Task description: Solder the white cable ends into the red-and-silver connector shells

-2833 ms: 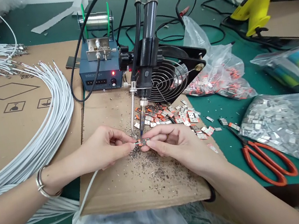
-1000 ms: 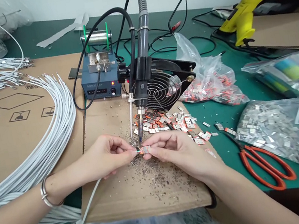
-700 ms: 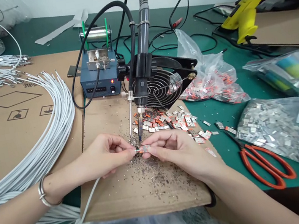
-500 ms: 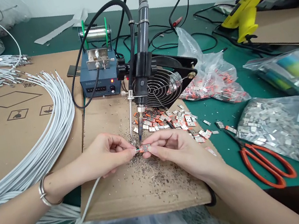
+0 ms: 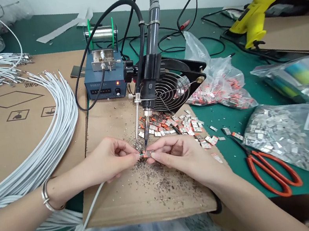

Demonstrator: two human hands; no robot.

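Note:
My left hand pinches the end of a white cable, whose thin wires meet a small orange and silver connector. That connector is held between the thumb and fingers of my right hand. Just above it points the dark tip of a soldering iron, fixed upright in a black holder. A thin metal feed tube comes down beside the iron, ending close to my left fingertips. Whether the tip touches the connector is too small to tell.
Behind the hands stand a blue solder feeder and a black fan. Loose connectors lie on the cardboard. Red-handled scissors and a bag of metal pieces are at the right, a white cable bundle at the left.
The connector has tilted between my fingers and now shows a narrower face, near the iron's tip. The camera view has shifted slightly. Both hands keep their hold.

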